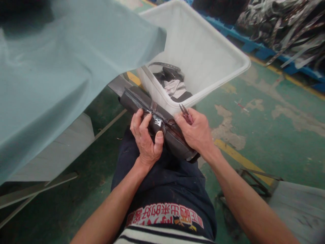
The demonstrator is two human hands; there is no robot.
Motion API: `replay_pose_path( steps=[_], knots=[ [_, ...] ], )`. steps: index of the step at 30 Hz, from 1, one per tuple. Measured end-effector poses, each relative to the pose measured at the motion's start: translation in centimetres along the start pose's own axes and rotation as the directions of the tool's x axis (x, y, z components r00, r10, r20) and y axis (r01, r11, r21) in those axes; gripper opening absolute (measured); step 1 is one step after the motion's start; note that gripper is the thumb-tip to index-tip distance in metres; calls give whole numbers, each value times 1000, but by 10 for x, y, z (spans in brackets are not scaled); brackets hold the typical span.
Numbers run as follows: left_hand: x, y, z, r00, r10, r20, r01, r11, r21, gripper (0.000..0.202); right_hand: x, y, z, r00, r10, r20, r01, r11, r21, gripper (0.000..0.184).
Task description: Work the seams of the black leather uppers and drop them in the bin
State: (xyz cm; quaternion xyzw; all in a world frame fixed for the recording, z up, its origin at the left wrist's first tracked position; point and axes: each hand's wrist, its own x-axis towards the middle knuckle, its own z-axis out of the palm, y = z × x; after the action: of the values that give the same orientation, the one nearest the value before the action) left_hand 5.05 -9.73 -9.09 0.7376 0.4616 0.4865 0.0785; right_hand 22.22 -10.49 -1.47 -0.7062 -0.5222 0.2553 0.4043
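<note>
A dark grey-brown bag-like piece (180, 139) with straps and a seam along its top lies across my lap. My left hand (147, 139) curls over its middle, with fingers and thumb gripping around a shiny, plastic-looking patch (157, 120). Held in my right hand (196, 130) are small reddish-handled thread snips (186, 114), their two pointed blades sticking up and slightly apart. The fingers of that hand also touch the top of the bag near its right end. What lies under my right palm is hidden.
Just beyond the bag stands a white plastic bin (210, 44), with dark and pale scraps (175, 88) inside. A pale blue-grey sheet (63, 61) overhangs on the left. Straps (281, 27) are heaped on a blue pallet (261, 51). A grey-topped stool-like object (299, 206) is at lower right.
</note>
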Motion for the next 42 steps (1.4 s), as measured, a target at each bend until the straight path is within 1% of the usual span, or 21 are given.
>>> replay_pose_path(
  steps=[3,5,11,15,17,23,25,27,30,33,36,42],
  knots=[
    [1,1,-2,1000,0,0,0,1000,-3,55,0,0,-1,1000,-17,-5,16,999,-46,33],
    [2,3,-3,1000,-19,0,19,1000,-14,53,-1,0,-1,1000,-25,1,25,996,-84,33],
    [7,18,-5,987,-162,-6,162,986,-36,44,-4,-3,-3,1000,-26,-7,24,983,-180,25],
    [11,25,-4,974,-222,-39,220,974,-51,42,-5,-4,-4,1000,7,-5,-8,980,-198,34],
    [11,26,-4,973,-225,-50,222,974,-52,40,-5,-4,-5,1000,-4,3,5,976,-219,34],
    [12,25,-4,975,-213,-61,212,977,-19,39,-6,-9,-11,999,-41,34,49,946,-319,26],
    [11,25,-3,976,-206,-66,205,979,-17,39,-6,-14,-12,998,-38,41,49,952,-302,24],
    [11,24,-3,977,-203,-72,202,979,-17,39,-7,-20,-13,998,-24,61,38,968,-250,25],
    [10,23,-2,975,-208,-76,207,978,-21,39,-7,-30,-12,991,1,133,27,978,-208,29],
    [9,22,-1,976,-205,-76,204,979,-27,40,-6,-35,-10,983,13,181,37,961,-272,26],
    [10,22,-1,978,-190,-88,189,982,-25,40,-4,-36,-8,983,28,184,34,945,-325,22],
    [10,23,0,976,-188,-112,185,982,-34,40,-3,-38,-6,979,20,205,56,931,-361,21]
  ],
)
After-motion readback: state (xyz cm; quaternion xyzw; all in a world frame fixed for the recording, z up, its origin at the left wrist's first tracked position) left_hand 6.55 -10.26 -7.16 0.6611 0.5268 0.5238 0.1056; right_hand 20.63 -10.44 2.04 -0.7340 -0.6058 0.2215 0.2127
